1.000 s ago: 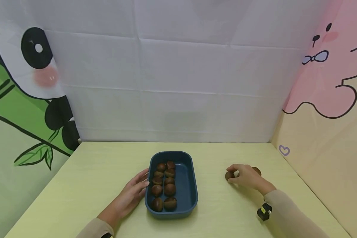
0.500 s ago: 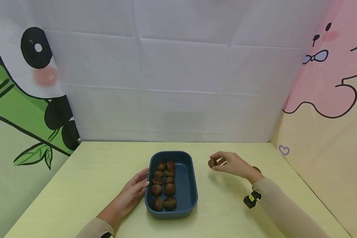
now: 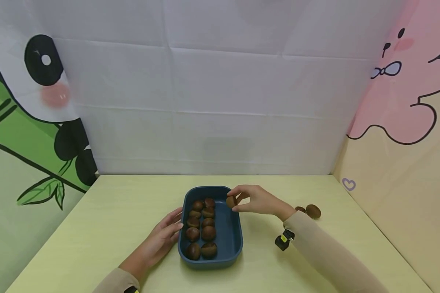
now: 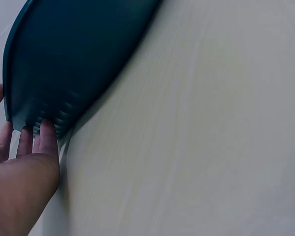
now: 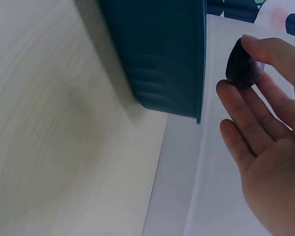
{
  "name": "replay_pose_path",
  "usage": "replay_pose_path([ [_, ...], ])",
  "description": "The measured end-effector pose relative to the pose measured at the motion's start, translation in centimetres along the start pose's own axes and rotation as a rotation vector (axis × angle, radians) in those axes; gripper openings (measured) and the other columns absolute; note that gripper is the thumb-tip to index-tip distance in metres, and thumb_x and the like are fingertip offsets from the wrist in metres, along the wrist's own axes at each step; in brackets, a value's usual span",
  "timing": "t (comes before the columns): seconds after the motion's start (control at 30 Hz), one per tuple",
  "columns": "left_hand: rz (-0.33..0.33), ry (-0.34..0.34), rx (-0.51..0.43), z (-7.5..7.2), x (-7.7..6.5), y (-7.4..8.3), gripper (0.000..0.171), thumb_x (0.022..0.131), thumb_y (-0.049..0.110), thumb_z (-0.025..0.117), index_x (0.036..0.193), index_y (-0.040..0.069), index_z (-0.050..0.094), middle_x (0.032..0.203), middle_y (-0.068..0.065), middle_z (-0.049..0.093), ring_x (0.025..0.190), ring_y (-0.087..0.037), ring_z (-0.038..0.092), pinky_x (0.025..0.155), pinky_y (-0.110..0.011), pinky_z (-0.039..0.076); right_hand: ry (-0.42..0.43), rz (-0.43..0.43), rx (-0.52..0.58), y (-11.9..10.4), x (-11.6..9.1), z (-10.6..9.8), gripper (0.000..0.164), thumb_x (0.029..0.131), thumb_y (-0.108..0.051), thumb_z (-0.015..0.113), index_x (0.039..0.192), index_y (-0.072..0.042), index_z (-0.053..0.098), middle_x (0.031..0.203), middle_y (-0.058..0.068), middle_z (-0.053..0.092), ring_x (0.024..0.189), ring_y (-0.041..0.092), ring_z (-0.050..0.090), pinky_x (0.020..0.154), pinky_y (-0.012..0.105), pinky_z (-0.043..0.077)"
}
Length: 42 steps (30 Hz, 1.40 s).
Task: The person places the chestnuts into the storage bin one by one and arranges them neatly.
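Observation:
A brown chestnut (image 3: 231,202) is pinched between the thumb and fingers of my right hand (image 3: 260,200), over the back right corner of the dark blue box (image 3: 227,232). In the right wrist view, that chestnut (image 5: 243,66) shows dark beside the outer wall of the box (image 5: 162,59). Inside, two rows of chestnuts (image 3: 208,233) fill the left part, and the bare bottom shows on the right. My left hand (image 3: 163,236) rests with extended fingers against the left side of the box; the left wrist view has its fingertips (image 4: 48,129) on the ridged outer wall.
Two more chestnuts (image 3: 313,211) lie on the pale yellow table (image 3: 132,199) at the right, one partly hidden by my right sleeve. A white cloth (image 3: 220,101) hangs behind the table, with cartoon-printed panels (image 3: 399,114) at both sides.
My right hand has lifted a chestnut off the table at the right and carried it left to the box. The chestnuts left behind have come into view. My left hand stays put.

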<state>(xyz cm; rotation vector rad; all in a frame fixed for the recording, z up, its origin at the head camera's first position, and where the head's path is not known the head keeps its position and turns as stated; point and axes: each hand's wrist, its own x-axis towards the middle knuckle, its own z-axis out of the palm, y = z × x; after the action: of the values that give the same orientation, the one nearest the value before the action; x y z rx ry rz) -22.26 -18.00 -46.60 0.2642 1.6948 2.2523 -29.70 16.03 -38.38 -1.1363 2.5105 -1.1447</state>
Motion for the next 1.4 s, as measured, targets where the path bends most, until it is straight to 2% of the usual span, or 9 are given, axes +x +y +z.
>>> replay_pose_path([
  [0.1, 0.003, 0.001, -0.002, 0.0, 0.0, 0.0, 0.066, 0.102, 0.008, 0.05, 0.159, 0.004, 0.018, 0.163, -0.02, 0.016, 0.147, -0.035, 0.02, 0.101, -0.025, 0.043, -0.021, -0.006, -0.016, -0.1, 0.7, 0.8, 0.042, 0.091, -0.023, 0.076, 0.13, -0.015, 0.064, 0.121, -0.007, 0.064, 0.103, 0.014, 0.064, 0.091, 0.049, 0.051],
  [0.23, 0.004, 0.001, -0.003, -0.1, 0.0, 0.1, 0.065, 0.102, 0.008, 0.05, 0.159, 0.004, 0.018, 0.163, -0.02, 0.015, 0.147, -0.035, 0.02, 0.101, -0.025, 0.043, -0.058, -0.019, -0.075, -0.1, 1.5, 1.8, 0.041, 0.09, -0.025, 0.077, 0.129, -0.019, 0.064, 0.118, -0.01, 0.065, 0.101, 0.01, 0.064, 0.089, 0.042, 0.052],
  [0.47, 0.01, -0.018, -0.011, -0.2, 0.0, -0.2, 0.065, 0.103, 0.007, 0.049, 0.159, 0.004, 0.016, 0.163, -0.02, 0.014, 0.146, -0.033, 0.022, 0.102, -0.025, 0.042, -0.117, -0.066, -0.191, 0.0, 2.4, 3.3, 0.042, 0.09, -0.025, 0.078, 0.127, -0.011, 0.064, 0.121, -0.003, 0.065, 0.101, 0.013, 0.064, 0.088, 0.034, 0.054],
  [0.57, 0.011, -0.023, -0.011, -0.2, 0.0, -0.2, 0.065, 0.103, 0.007, 0.048, 0.159, 0.004, 0.016, 0.164, -0.02, 0.014, 0.147, -0.033, 0.02, 0.102, -0.024, 0.041, -0.122, -0.087, -0.275, 0.3, 2.6, 3.9, 0.04, 0.089, -0.027, 0.079, 0.125, -0.014, 0.065, 0.12, -0.004, 0.065, 0.1, 0.011, 0.063, 0.087, 0.027, 0.052],
  [0.73, 0.008, -0.021, -0.006, 0.0, -0.1, -0.1, 0.065, 0.103, 0.008, 0.048, 0.159, 0.004, 0.016, 0.164, -0.02, 0.013, 0.147, -0.034, 0.019, 0.103, -0.025, 0.041, -0.141, -0.072, -0.366, 0.3, 2.8, 4.5, 0.039, 0.088, -0.03, 0.08, 0.122, -0.015, 0.067, 0.118, -0.004, 0.067, 0.1, 0.013, 0.064, 0.085, 0.025, 0.05],
  [0.97, 0.004, -0.005, -0.002, 0.0, -0.1, -0.1, 0.065, 0.103, 0.007, 0.048, 0.159, 0.004, 0.017, 0.163, -0.02, 0.015, 0.146, -0.033, 0.021, 0.102, -0.025, 0.041, -0.175, -0.034, -0.409, -0.3, 3.1, 4.6, 0.035, 0.085, -0.026, 0.083, 0.116, -0.017, 0.07, 0.112, -0.007, 0.068, 0.095, 0.01, 0.062, 0.083, 0.025, 0.05],
  [1.13, 0.011, -0.022, 0.001, 0.0, -0.1, -0.1, 0.065, 0.103, 0.008, 0.048, 0.16, 0.004, 0.015, 0.164, -0.02, 0.013, 0.147, -0.034, 0.019, 0.103, -0.025, 0.041, -0.191, -0.017, -0.434, -0.4, 3.4, 4.7, 0.029, 0.085, -0.022, 0.082, 0.112, -0.018, 0.072, 0.107, -0.009, 0.069, 0.093, 0.008, 0.062, 0.082, 0.024, 0.05],
  [1.3, 0.005, -0.016, -0.007, 0.0, -0.1, 0.0, 0.065, 0.103, 0.007, 0.047, 0.159, 0.004, 0.016, 0.164, -0.02, 0.014, 0.147, -0.034, 0.019, 0.102, -0.025, 0.041, -0.183, -0.01, -0.403, -0.3, 3.3, 4.8, 0.026, 0.087, -0.017, 0.08, 0.112, -0.017, 0.073, 0.108, -0.008, 0.07, 0.096, 0.008, 0.063, 0.083, 0.023, 0.05],
  [1.4, 0.003, -0.012, -0.007, 0.0, -0.1, 0.0, 0.065, 0.103, 0.007, 0.048, 0.159, 0.004, 0.016, 0.164, -0.02, 0.014, 0.147, -0.034, 0.02, 0.102, -0.025, 0.041, -0.168, -0.023, -0.349, -0.3, 3.1, 4.7, 0.026, 0.088, -0.014, 0.078, 0.114, -0.014, 0.072, 0.11, -0.005, 0.07, 0.098, 0.009, 0.064, 0.085, 0.024, 0.051],
])
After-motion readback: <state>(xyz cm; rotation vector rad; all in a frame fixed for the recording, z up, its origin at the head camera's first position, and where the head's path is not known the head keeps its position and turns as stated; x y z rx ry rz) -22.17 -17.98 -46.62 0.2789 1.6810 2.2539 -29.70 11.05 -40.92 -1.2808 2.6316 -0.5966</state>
